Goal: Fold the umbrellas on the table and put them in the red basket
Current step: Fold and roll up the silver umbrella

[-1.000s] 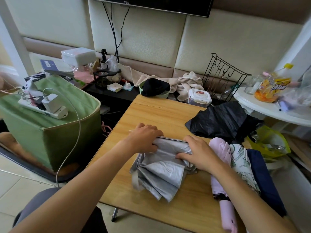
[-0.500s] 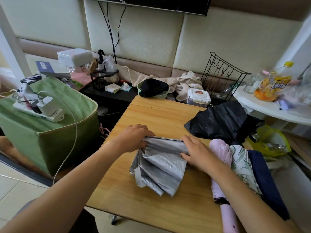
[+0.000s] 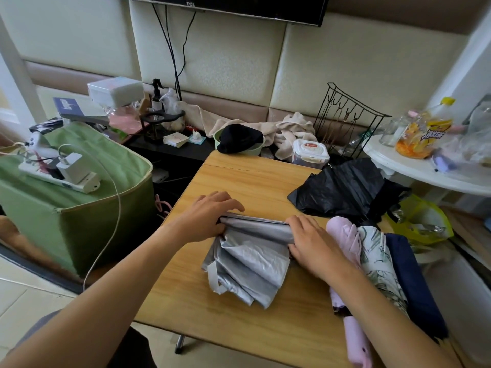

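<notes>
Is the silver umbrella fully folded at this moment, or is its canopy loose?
Partly folded. The silver umbrella is collapsed, but its pleats fan loosely over the table while the left hand and right hand grip its top edge.

Tabletop (image 3: 239, 181): light wood grain. Umbrella between the hands: plain silver-grey (image 3: 252, 261). Behind it, black umbrella (image 3: 345, 189). At the right edge: pale pink umbrella (image 3: 342, 235), white umbrella with green leaf print (image 3: 377, 251), navy umbrella (image 3: 409, 274). Fabric bin (image 3: 79, 221): green, cream trim. White power strip (image 3: 58, 179) on top. Mint-green bowl (image 3: 255, 150) with black cloth (image 3: 239, 138). Side table (image 3: 414, 171) white. Yellow-green bag (image 3: 425, 219).
</notes>
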